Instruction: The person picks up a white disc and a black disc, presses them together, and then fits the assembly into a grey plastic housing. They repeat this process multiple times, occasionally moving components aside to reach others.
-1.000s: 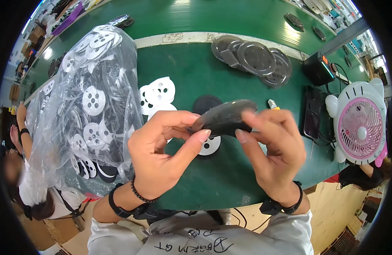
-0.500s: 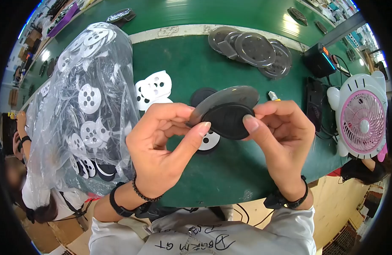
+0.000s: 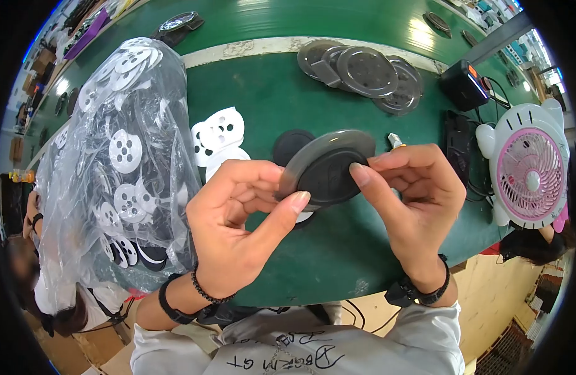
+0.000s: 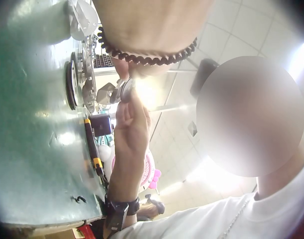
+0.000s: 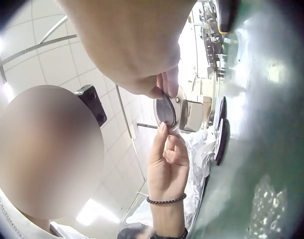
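Both hands hold up a smoky see-through round plastic cover [image 3: 347,140] with a black round pad [image 3: 328,178] lying against its near face. At the left edge, my left hand [image 3: 235,219] pinches the cover between thumb and fingers. The thumb and fingers of my right hand [image 3: 419,203] grip the upper right edge, thumb on the black pad. From the side, in the right wrist view, the pad [image 5: 165,110] overlaps the cover. Below the hands, a second black disc [image 3: 292,145] lies on the green table, with a white-faced disc mostly hidden beside it.
A clear plastic bag [image 3: 122,156] of white holed discs fills the left. Loose white discs [image 3: 222,134] lie beside it. Several see-through covers [image 3: 366,72] are stacked at the back. To the right are a yellow-and-black hand tool [image 4: 92,144], a black box [image 3: 464,84] and a pink-and-white fan [image 3: 533,178].
The cover and pad have turned from nearly edge-on to show the pad's black face. Since half a second ago, the pad has shifted upward against the cover, sticking out less at lower right.
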Tool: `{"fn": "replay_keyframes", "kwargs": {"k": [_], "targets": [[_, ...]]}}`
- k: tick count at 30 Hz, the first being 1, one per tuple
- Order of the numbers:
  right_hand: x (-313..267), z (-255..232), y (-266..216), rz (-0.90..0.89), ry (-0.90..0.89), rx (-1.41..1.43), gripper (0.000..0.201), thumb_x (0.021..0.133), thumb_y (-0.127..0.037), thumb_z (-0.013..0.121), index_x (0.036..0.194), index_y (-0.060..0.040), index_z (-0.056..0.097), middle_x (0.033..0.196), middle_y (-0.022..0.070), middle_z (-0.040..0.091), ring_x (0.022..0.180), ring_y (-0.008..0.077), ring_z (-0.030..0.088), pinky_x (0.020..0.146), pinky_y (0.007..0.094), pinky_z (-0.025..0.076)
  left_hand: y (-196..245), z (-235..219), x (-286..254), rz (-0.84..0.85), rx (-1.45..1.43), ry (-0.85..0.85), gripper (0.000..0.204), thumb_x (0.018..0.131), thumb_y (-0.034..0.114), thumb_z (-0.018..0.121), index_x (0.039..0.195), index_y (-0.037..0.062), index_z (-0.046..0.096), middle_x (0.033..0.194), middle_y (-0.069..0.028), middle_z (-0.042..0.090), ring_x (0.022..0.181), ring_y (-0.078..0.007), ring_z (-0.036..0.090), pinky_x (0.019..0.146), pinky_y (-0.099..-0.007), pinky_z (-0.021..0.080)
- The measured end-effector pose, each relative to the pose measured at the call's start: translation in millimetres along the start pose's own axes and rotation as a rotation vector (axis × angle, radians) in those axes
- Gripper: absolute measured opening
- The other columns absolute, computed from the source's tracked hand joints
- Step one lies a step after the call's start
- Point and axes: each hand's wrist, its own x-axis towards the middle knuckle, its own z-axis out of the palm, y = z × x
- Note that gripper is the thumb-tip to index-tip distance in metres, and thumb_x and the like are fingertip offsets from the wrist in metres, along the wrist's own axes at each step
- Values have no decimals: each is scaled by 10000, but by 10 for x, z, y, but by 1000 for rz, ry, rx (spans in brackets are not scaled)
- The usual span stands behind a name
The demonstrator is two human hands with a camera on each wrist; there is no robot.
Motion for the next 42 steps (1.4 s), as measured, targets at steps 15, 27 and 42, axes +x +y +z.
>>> {"fn": "replay_keyframes", "kwargs": {"k": [15, 27, 42], "targets": [[24, 11, 106, 56, -94, -12, 271, 891, -87, 779, 1081, 55, 648, 839, 89, 727, 751, 114, 692, 669, 260, 569, -17, -68, 18, -181, -77, -4, 334, 896, -56, 705, 1170, -12, 520, 1099, -125, 682, 940, -101, 663, 738, -201, 517], [-54, 33, 83, -30, -236, -101, 309, 888, -111, 783, 1154, 15, 689, 766, 79, 701, 620, 94, 643, 575, 242, 524, 20, 20, 51, -123, 427, -151, 249, 1035, 206, 566, 1140, -18, 543, 932, -95, 651, 840, -112, 587, 752, -270, 477], [82, -61, 18, -58, -80, -150, 461, 967, -113, 648, 1372, -4, 459, 1201, 172, 619, 949, 202, 631, 771, 327, 528, 433, 304, 690, -171, 177, -44, 322, 1111, 333, 354, 1098, 77, 549, 706, -19, 580, 425, -76, 449, 388, -224, 321]]}}
